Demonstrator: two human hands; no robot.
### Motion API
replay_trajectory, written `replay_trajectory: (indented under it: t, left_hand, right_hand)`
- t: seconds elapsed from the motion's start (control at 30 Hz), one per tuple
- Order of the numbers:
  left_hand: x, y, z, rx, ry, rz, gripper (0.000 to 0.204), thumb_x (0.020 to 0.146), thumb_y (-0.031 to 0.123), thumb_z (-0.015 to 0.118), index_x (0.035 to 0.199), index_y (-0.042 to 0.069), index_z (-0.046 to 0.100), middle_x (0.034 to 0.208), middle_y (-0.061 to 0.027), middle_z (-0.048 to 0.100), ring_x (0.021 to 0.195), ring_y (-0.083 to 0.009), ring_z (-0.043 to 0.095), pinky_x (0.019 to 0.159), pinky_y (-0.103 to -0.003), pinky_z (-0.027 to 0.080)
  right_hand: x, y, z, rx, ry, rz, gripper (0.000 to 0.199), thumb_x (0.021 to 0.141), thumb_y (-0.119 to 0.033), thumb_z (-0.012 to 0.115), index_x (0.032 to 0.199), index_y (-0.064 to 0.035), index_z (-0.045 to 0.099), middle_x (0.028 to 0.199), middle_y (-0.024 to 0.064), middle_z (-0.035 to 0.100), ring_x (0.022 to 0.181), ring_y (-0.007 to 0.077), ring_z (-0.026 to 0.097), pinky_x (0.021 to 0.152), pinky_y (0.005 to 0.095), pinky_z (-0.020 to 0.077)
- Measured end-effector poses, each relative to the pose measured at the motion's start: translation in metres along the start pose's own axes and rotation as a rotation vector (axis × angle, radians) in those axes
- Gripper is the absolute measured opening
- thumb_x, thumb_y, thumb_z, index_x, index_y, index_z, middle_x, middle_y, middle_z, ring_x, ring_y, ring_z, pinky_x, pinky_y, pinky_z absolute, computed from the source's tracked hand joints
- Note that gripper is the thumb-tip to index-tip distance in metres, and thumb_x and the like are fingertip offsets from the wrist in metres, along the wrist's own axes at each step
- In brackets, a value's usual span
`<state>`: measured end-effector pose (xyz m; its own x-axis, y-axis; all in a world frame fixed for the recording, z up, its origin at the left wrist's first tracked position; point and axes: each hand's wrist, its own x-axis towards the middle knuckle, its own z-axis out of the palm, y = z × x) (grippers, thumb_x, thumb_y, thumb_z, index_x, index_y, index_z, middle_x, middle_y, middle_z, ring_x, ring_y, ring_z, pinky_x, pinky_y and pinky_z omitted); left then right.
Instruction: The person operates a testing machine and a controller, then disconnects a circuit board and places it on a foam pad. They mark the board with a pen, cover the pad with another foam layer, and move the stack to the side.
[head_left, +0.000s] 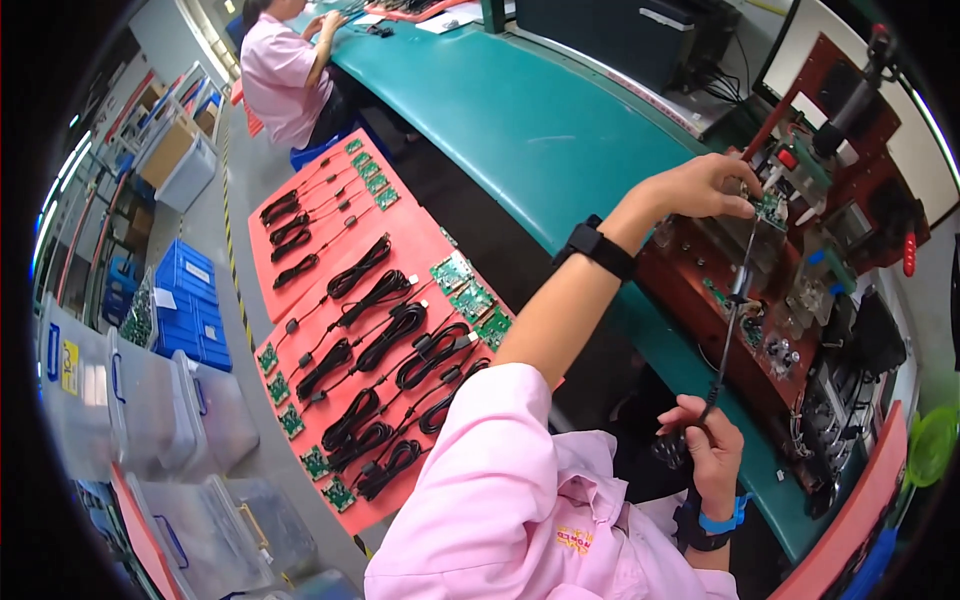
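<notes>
My left hand (708, 188) reaches over the red-brown test fixture (690, 265) on the bench, its thumb and fingers pinching the edge of a small green circuit board (770, 209). From that board a black cable (737, 305) runs down toward me. Its bundled black coil (669, 449) lies in my right hand (712, 445), which has its fingers curled round it near the bench's front edge. To my left, several black cables (392, 335) with green boards attached lie in rows on pink-red foam sheets (300, 335).
A green bench (520, 130) stretches away to the far left, where a co-worker in pink (285, 60) sits handling things. Clamps with a red-tipped lever (787, 158) rise from the fixture. Clear plastic bins (215, 415) and blue crates (190, 310) stand on the left floor.
</notes>
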<state>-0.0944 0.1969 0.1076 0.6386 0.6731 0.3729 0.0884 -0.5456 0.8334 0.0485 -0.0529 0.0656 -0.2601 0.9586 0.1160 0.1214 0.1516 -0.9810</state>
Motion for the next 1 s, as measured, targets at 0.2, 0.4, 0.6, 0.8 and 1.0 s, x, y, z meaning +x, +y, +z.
replay_trajectory:
  t: [0.2, 0.4, 0.6, 0.8, 1.0]
  left_hand:
    - [-0.075, 0.034, 0.007, 0.067, 0.52, 0.344, 0.034, 0.065, 0.012, 0.07, 0.096, 0.004, 0.058, 0.109, -0.013, 0.052, 0.097, -0.0242, 0.052, 0.082, -0.031, 0.042]
    - [-0.138, 0.099, 0.031, -0.268, 0.498, 0.397, 0.028, 0.066, 0.008, 0.068, 0.091, 0.002, 0.057, 0.113, -0.0193, 0.048, 0.085, -0.0289, 0.056, 0.072, -0.033, 0.047]
    - [-0.133, 0.118, 0.108, -0.082, 0.513, 0.889, 0.012, 0.078, 0.005, 0.056, 0.082, -0.001, 0.046, 0.109, -0.0212, 0.048, 0.076, -0.0303, 0.056, 0.068, -0.033, 0.047]
    - [-0.154, 0.129, 0.098, -0.551, -0.094, 0.486, 0.031, 0.086, 0.022, 0.051, 0.102, -0.002, 0.043, 0.119, -0.0228, 0.042, 0.098, -0.0355, 0.051, 0.083, -0.034, 0.042]
    - [-0.213, 0.048, 0.151, -0.355, 0.212, 0.167, 0.075, 0.08, 0.042, 0.056, 0.131, -0.001, 0.022, 0.132, -0.0203, 0.031, 0.122, -0.0294, 0.033, 0.097, -0.035, 0.03]
  right_hand:
    - [0.002, -0.01, -0.002, 0.221, -0.219, 0.264, 0.027, 0.078, -0.014, 0.056, 0.096, 0.005, 0.058, 0.086, 0.0116, 0.062, 0.069, 0.0186, 0.059, 0.066, 0.0269, 0.0468]
    - [-0.001, -0.011, -0.029, -0.7, -0.48, 0.388, 0.038, 0.083, -0.022, 0.05, 0.106, 0.0081, 0.05, 0.102, 0.0059, 0.057, 0.086, 0.0129, 0.056, 0.076, 0.0244, 0.0448]
    - [-0.032, -0.063, -0.053, 0.19, 0.465, -0.384, 0.047, 0.09, -0.031, 0.035, 0.117, 0.0083, 0.038, 0.109, 0.0132, 0.05, 0.098, 0.0134, 0.049, 0.086, 0.0253, 0.0372]
    - [-0.023, -0.086, -0.079, -0.19, 0.105, -0.411, 0.048, 0.091, -0.032, 0.037, 0.115, 0.0085, 0.041, 0.111, 0.0172, 0.049, 0.087, 0.0151, 0.053, 0.078, 0.0264, 0.0424]
    - [-0.01, -0.108, -0.079, -0.11, 0.13, -0.619, 0.043, 0.09, -0.03, 0.04, 0.112, 0.0058, 0.044, 0.104, 0.0163, 0.052, 0.083, 0.0163, 0.055, 0.075, 0.0276, 0.0443]
